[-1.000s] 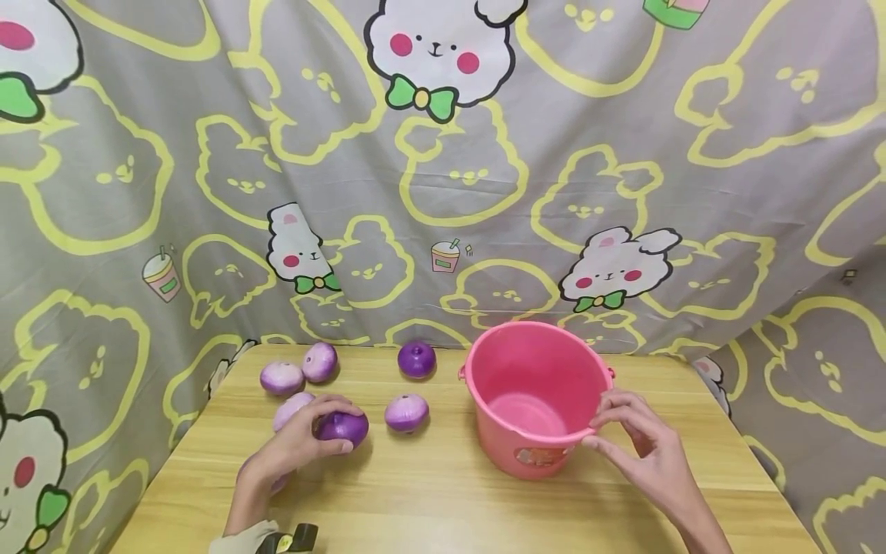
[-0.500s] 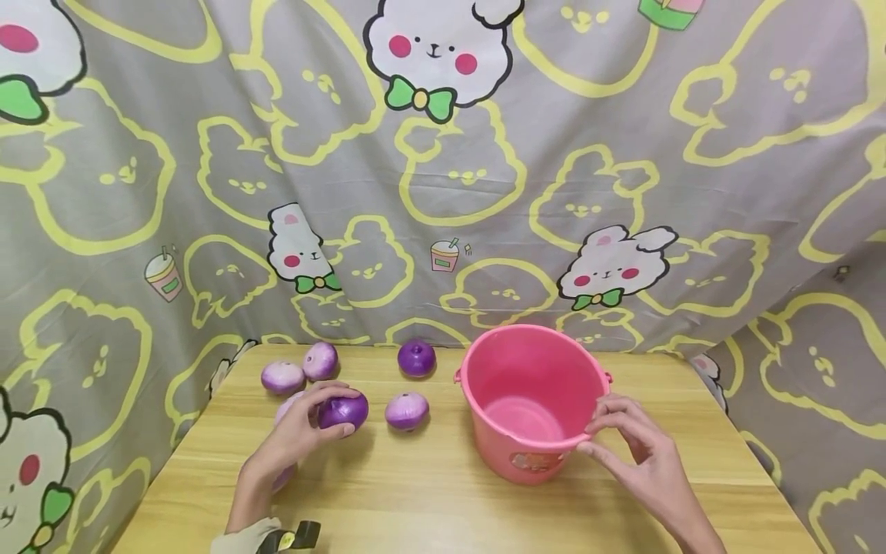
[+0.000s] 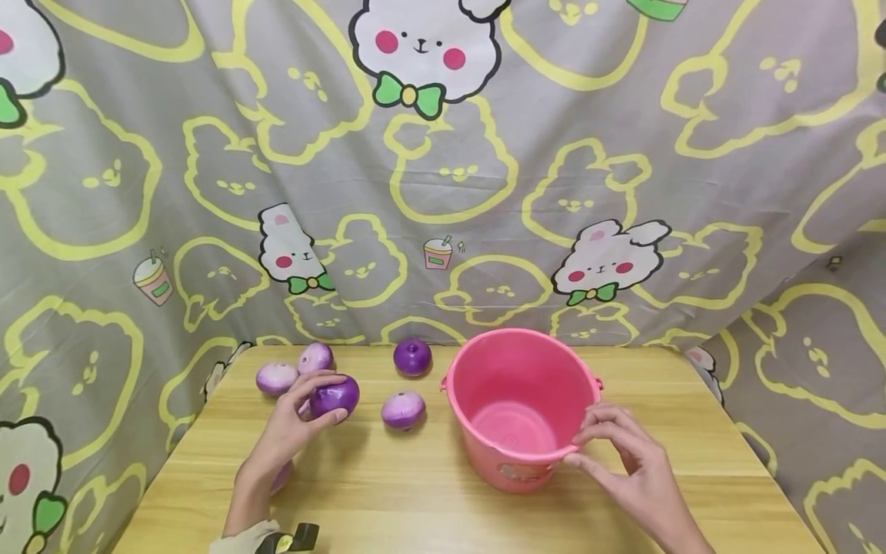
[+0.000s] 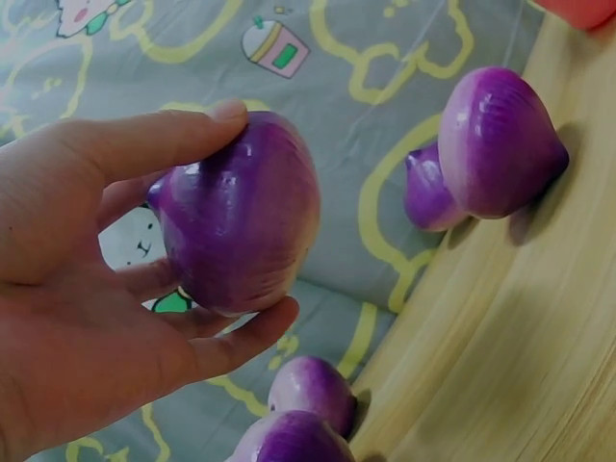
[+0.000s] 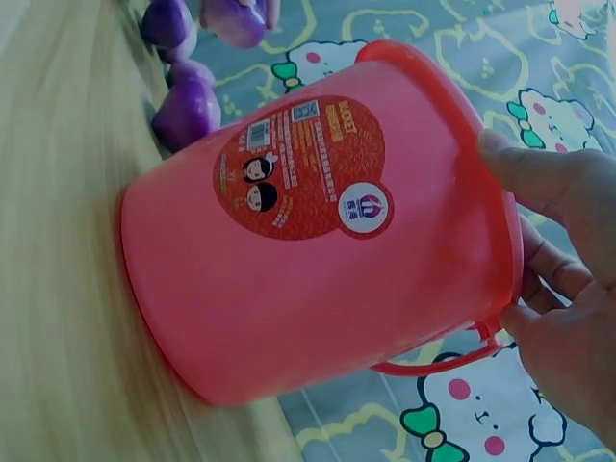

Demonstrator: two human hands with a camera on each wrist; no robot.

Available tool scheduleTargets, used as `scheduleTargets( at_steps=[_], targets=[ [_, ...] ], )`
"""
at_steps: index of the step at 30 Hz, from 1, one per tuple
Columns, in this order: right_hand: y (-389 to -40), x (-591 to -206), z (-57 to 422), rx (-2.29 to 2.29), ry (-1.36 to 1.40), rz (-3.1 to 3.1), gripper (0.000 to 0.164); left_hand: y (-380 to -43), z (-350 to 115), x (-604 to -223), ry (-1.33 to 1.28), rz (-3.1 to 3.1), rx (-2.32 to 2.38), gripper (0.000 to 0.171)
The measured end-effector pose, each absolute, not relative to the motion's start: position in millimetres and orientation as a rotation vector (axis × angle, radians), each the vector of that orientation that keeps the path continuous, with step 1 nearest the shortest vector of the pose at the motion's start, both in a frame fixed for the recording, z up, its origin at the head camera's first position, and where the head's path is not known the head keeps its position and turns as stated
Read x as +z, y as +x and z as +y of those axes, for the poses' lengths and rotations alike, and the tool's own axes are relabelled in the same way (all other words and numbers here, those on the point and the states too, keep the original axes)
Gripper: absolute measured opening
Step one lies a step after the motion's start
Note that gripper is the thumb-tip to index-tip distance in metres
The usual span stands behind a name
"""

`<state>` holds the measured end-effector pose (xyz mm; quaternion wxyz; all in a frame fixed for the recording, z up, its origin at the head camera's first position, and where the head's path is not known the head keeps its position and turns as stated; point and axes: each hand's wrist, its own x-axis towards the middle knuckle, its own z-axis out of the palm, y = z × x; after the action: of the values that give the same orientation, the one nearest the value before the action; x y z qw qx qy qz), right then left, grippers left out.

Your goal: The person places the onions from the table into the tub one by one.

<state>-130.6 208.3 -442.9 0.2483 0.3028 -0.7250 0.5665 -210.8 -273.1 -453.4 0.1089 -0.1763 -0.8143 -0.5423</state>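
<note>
My left hand (image 3: 291,423) grips a shiny purple onion (image 3: 338,398), thumb on one side and fingers on the other. In the left wrist view this onion (image 4: 241,217) hangs above the tabletop, its pointed end towards the palm. On the right, my right hand (image 3: 637,469) pinches the rim of a pink plastic bucket (image 3: 477,454) between thumb and fingers. The bucket stands upright, its mouth facing up. A red label (image 5: 303,168) is on its wall in the right wrist view. Between the bucket and my left hand lie a pale purple onion (image 3: 404,410) and a darker onion (image 3: 412,357) behind it.
Two more onions, one pale (image 3: 277,378) and one beside it (image 3: 316,358), sit at the back left. Another onion (image 3: 281,477) is partly hidden by my left forearm. A patterned grey curtain (image 3: 471,231) hangs behind the wooden table (image 3: 388,508).
The held onion has risen from the table with my left hand, moving slightly back and left. My right hand and the bucket have shifted a little left and nearer. The head view has shifted slightly.
</note>
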Motion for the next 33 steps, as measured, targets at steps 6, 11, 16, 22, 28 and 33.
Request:
scheduleTargets(
  at_steps=[6, 11, 16, 22, 28, 33],
  targets=[
    [-122, -441, 200, 1.498, 0.791, -2.031, 0.046, -209, -273, -453, -0.482, -2.411, -1.613, 0.049],
    [-116, -438, 194, 1.467, 0.778, -2.058, 0.047, -209, -271, -452, -0.489, -2.423, -1.611, 0.049],
    [-108, -434, 190, 1.485, 0.7, -2.105, 0.045, -210, -270, -452, -0.502, -2.406, -1.627, 0.049],
    [-100, -433, 183, 1.426, 0.697, -2.113, 0.045, -209, -271, -450, -0.482, -2.426, -1.647, 0.049],
    [-92, -433, 177, 1.392, 0.676, -2.136, 0.044, -210, -270, -451, -0.511, -2.426, -1.636, 0.049],
    [-84, -430, 172, 1.42, 0.638, -2.177, 0.04, -210, -271, -451, -0.533, -2.42, -1.622, 0.049]
  ],
)
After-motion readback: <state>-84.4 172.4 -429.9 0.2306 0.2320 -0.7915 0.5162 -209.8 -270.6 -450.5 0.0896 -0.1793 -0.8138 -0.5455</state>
